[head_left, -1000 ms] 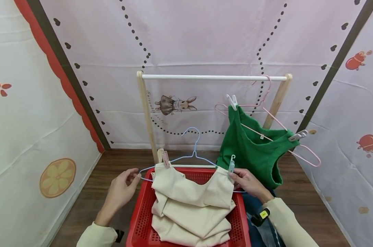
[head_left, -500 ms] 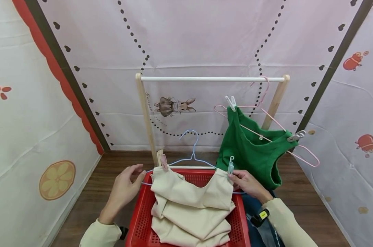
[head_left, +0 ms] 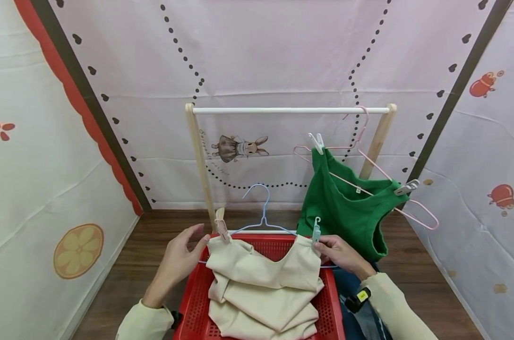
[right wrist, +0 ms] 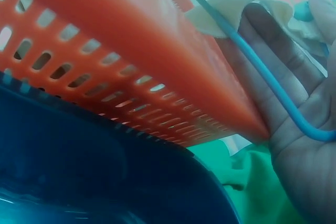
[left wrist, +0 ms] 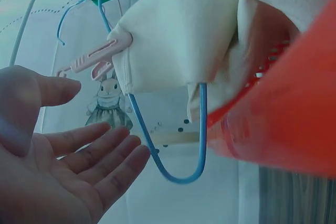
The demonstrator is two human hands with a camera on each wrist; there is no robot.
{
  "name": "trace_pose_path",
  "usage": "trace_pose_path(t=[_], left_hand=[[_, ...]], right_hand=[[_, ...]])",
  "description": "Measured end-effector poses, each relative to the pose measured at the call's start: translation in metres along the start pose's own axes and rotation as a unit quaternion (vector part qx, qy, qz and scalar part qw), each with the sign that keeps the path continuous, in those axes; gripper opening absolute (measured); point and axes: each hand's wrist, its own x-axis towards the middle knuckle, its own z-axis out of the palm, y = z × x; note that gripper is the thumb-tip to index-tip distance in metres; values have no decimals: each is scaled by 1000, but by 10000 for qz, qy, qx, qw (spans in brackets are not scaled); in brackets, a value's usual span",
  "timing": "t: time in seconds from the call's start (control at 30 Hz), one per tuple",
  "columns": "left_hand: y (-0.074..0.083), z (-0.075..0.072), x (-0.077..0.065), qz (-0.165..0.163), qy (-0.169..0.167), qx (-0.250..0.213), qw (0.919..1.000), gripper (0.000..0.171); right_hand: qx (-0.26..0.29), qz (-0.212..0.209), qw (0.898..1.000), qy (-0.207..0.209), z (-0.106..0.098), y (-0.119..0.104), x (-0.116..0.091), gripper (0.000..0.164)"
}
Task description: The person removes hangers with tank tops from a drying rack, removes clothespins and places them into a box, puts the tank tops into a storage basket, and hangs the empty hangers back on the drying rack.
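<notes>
A cream sleeveless top [head_left: 265, 297] lies bunched over the red basket, its shoulders on a light blue hanger [head_left: 264, 222]. A pink clothespin [head_left: 223, 231] clips the left shoulder and a pale blue clothespin [head_left: 316, 231] the right one. My left hand [head_left: 180, 259] is beside the hanger's left end; in the left wrist view its fingers [left wrist: 100, 156] are spread, apart from the pink clothespin. With thumb and fingers, my right hand [head_left: 344, 255] pinches the pale blue clothespin at the right shoulder. Its fingers pass under the hanger's right end [right wrist: 262, 72].
The red basket [head_left: 193, 293] stands in front of a rack with a white rail [head_left: 282, 111]. A green sleeveless top [head_left: 346, 212] hangs there on a pink hanger [head_left: 427, 212], with a clothespin at each shoulder. Right of the basket is a dark blue container [right wrist: 105, 161].
My left hand has let go of the hanger's left end and moved right, toward the pink clothespin. The hanger's hook has shifted slightly left and down. My right hand stays at the pale blue clothespin.
</notes>
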Motion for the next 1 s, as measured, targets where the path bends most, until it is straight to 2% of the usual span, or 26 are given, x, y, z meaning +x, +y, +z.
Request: trace_pose_path(t=[0.2,0.57,1.0], left_hand=[[3,3,3,3,-128,-358,9993,49],[6,7,9,-177,-451,-340,9982,69],[6,13,11,-221,-565,-515,9968,74]], right_hand=[[-22,37,10000,-9,0,-2,-1,36],[-30,-24,10000,-14,1,1,0,32],[-18,-107,9999,-118,0,0,-1,33]])
